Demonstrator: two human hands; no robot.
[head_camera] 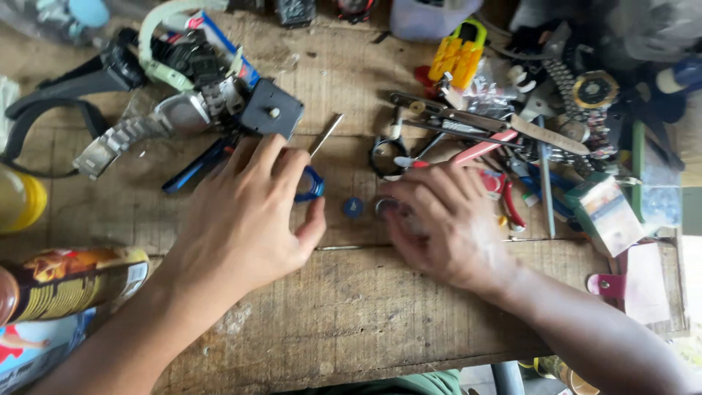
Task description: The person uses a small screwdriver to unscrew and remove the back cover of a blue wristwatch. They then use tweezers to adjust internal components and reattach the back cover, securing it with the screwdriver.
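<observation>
Two small parts sit at the centre of the work: a blue ring point(313, 184) held at the fingers of the left hand point(245, 212), and a small round metal part point(383, 208) under the fingertips of the right hand point(442, 223). The left fingers are narrowly closed, with the ring between the thumb and the forefinger. The right fingers are curled down over the metal part; whether they grip it or only press on it cannot be told.

Between the two hands lies a small blue cap point(353, 208), loose on the wooden worktop point(351, 307). It lies apart from both hands.

Risks from this position:

- The blue cap is unsecured. A sideways sweep of either hand could knock it off the front edge or into a gap between the boards.
- The ring is held only at the fingertips. A slip would likely drop it among the clutter.
- A thin metal rod point(326, 134) lies just beyond the left fingers. A forward push of the hand could roll it.
- Pliers with red handles point(479, 150) and other loose tools lie close behind the right hand. A backward lift of the hand could snag them and drag small parts along.
- A steel watch point(157, 121) and a black square block point(270, 110) lie just above the left hand and could be pushed.
- A can point(69, 281) lies near the left forearm and could roll if the arm nudges it.
</observation>
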